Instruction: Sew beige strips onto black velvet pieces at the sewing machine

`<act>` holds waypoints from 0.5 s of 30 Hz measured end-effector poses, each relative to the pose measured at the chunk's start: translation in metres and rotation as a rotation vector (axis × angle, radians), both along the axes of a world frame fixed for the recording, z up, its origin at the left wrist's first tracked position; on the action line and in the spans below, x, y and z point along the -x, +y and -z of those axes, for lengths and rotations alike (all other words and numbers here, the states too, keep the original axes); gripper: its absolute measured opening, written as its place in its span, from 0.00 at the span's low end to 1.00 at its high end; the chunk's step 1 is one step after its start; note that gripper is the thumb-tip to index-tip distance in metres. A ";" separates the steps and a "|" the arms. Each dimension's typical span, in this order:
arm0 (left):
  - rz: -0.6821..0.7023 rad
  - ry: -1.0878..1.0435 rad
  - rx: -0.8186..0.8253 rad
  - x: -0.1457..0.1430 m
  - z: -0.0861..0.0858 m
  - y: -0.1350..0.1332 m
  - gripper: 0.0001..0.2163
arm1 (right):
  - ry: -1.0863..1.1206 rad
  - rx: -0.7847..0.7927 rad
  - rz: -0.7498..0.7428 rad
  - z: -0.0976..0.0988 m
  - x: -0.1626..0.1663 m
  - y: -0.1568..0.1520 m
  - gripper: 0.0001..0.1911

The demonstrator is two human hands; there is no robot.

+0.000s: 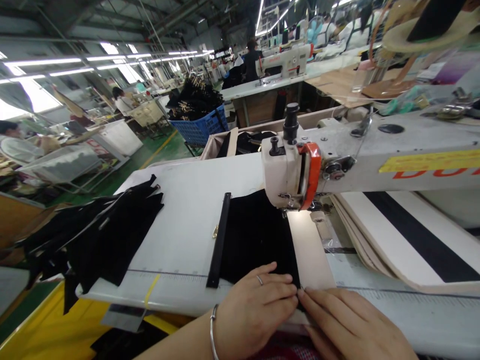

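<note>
A black fabric piece (258, 235) with a dark zipper strip (220, 240) and gold zipper pull (215, 231) along its left side lies on the sewing table, its right edge over a beige panel (309, 250). Both pass under the head of a sewing machine (279, 172); the needle is hard to make out. My left hand (255, 310), wearing a ring and bracelet, rests flat on the near part of the black fabric. Close beside it, my right hand (348, 320) grips the near edge of the beige panel, the thumb partly hidden below.
Black zippered pieces (112, 230) hang over the table's left end above a yellow bin (48, 325). Beige panels with a black stripe (408, 235) are stacked at right. Behind stand a blue crate (200, 127) piled with black pieces and another sewing machine (285, 62). People work farther off.
</note>
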State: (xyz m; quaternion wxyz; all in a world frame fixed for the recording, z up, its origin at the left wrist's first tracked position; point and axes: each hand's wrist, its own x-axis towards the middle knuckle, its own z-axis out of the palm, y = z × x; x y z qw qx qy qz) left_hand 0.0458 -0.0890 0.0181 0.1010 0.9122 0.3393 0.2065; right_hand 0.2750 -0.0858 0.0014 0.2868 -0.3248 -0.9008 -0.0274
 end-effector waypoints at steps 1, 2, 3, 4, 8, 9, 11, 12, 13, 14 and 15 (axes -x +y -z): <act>0.002 0.006 0.002 0.001 0.001 0.002 0.10 | 0.012 0.004 -0.005 -0.001 0.001 0.002 0.15; 0.006 0.017 0.007 0.001 0.001 0.005 0.10 | 0.021 0.010 -0.008 -0.002 0.001 0.005 0.15; 0.012 0.030 0.011 0.002 0.000 0.007 0.10 | 0.021 0.021 -0.010 -0.002 0.002 0.006 0.14; 0.016 0.047 0.016 0.002 0.000 0.009 0.10 | 0.020 0.035 -0.004 -0.002 0.002 0.008 0.14; 0.010 0.099 -0.003 0.003 -0.004 0.020 0.10 | 0.035 0.097 0.050 0.002 0.004 0.015 0.15; 0.005 0.107 -0.013 0.003 -0.005 0.024 0.11 | 0.036 0.111 0.052 0.003 0.005 0.017 0.15; -0.001 0.123 -0.035 0.002 -0.005 0.030 0.11 | 0.023 0.130 0.056 0.004 0.007 0.022 0.16; -0.004 0.134 -0.043 0.002 -0.006 0.034 0.11 | 0.012 0.137 0.061 0.004 0.008 0.024 0.16; -0.007 0.145 -0.052 0.002 -0.006 0.037 0.12 | 0.001 0.143 0.066 0.004 0.009 0.027 0.17; -0.009 0.155 -0.058 0.002 -0.006 0.040 0.12 | -0.009 0.150 0.073 0.004 0.010 0.030 0.17; -0.010 0.164 -0.062 0.002 -0.006 0.044 0.12 | -0.017 0.154 0.081 0.003 0.010 0.033 0.17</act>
